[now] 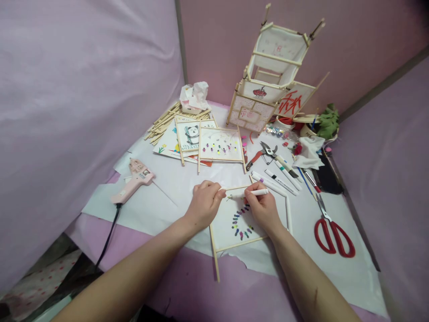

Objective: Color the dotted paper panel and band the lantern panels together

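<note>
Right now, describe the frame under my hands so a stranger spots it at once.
From the tall stick tower at the back, come toward the near edge of the table, left of the red-handled scissors. There lies the white framed panel, under the left hand and right hand. Its curving string of coloured dabs sets it apart from the panda panel.

A lane of worktop (147, 219) runs between the pink glue gun (136, 184) and the left hand (206, 201), broad enough for a hand, though a thin strand (165, 192) crosses part of it. Farther back, the framed dotted drawing (221, 145) and framed panda drawing (192, 134) bar the way low down, while the tiered stick tower (259, 92) stands as a tall barrier. Loose markers (280, 182) and pruning shears (269, 152) crowd the route beyond the right hand (263, 205); a gap opens between the right forearm (306, 268) and the red-handled scissors (328, 218).
</note>
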Action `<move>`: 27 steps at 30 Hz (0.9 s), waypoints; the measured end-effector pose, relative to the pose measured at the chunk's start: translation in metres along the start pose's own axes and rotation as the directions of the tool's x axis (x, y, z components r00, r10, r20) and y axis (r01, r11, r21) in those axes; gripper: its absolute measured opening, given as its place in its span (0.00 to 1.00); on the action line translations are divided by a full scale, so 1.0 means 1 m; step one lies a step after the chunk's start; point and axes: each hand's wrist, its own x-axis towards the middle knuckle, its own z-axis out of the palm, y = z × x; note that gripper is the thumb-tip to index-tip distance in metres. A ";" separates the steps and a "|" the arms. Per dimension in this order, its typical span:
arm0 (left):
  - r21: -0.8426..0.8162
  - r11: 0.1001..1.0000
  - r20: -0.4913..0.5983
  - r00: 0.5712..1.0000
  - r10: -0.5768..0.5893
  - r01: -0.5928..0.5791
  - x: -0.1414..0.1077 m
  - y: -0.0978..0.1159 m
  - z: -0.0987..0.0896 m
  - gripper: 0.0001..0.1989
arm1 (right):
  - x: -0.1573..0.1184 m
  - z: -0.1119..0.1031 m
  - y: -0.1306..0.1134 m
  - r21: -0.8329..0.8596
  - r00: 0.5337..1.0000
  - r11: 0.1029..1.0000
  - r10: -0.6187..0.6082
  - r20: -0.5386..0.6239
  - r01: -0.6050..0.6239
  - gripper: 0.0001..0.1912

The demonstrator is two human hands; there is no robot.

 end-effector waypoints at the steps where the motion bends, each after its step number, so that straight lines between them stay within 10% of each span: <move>1: 0.000 1.000 0.002 1.000 0.000 0.000 0.000 0.000 0.000 0.17 | 0.000 0.000 0.000 0.003 1.000 1.000 0.006 0.002 -0.006 0.09; 27: 0.010 1.000 0.012 1.000 -0.005 0.005 0.001 0.000 0.000 0.17 | 0.000 0.002 0.003 -0.003 1.000 1.000 0.023 -0.001 -0.023 0.08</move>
